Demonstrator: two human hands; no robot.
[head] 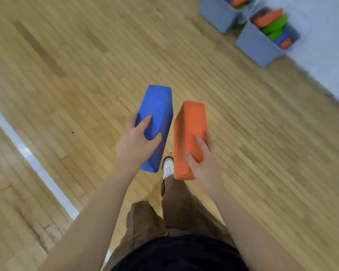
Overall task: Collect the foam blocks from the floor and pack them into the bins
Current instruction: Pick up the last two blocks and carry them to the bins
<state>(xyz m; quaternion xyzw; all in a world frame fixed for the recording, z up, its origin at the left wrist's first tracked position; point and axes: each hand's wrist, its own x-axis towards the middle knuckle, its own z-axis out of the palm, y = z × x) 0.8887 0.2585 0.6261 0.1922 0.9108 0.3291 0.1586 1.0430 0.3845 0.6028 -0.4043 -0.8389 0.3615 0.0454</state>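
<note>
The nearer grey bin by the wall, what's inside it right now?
The nearer grey bin holds foam blocks packed on edge: orange, green, a strip of blue, and another orange end. Anything beneath those, and the bin's bottom, is covered.

Blue block [155, 114] and orange block [190, 130] held side by side.

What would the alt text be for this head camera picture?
A person's left hand holds a blue rectangular foam block and the right hand an orange rectangular foam block above a wooden floor; two grey bins of blocks stand ahead.
</note>
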